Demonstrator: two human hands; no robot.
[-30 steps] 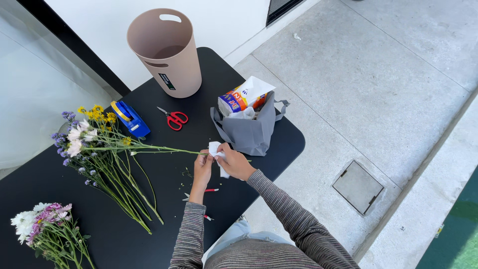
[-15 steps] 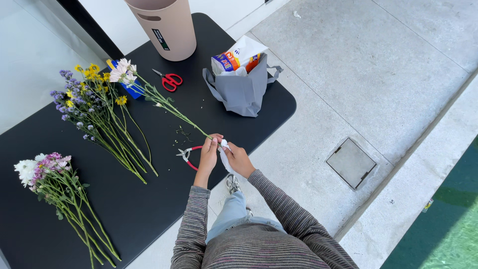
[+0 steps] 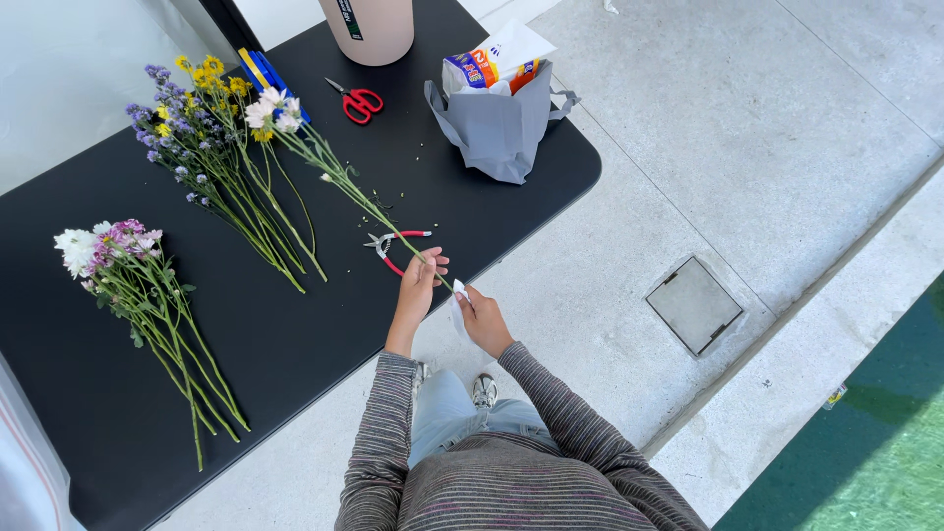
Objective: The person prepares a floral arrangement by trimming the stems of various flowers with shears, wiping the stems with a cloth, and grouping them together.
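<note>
Left hand point(image 3: 421, 280): seen at the centre of the frame, fingers curled narrowly around the lower end of a flower stem point(image 3: 366, 200).
Right hand point(image 3: 481, 317): just right of the left hand, fingers pinched on a small piece of white paper point(image 3: 458, 307) wrapped at the stem's cut end.
Flower stem: thin and green, laid diagonally up to white blooms at upper left; its tip is hidden by the paper.
Snips point(image 3: 391, 243): red-handled, lying on the table beside the left hand, partly covered by the stem.
Table point(image 3: 285, 334): matte black, with a rounded corner; its left part is cut off.
Bin point(image 3: 369, 28): beige, smooth, cut off at the top edge.
Bag point(image 3: 497, 128): soft grey fabric, holding packets that are hard to make out.
Scissors point(image 3: 356, 100): red-handled, near the bin.
Flower bunches point(image 3: 211, 147): two are laid at the left of the frame, leafy and thin-stemmed.
</note>
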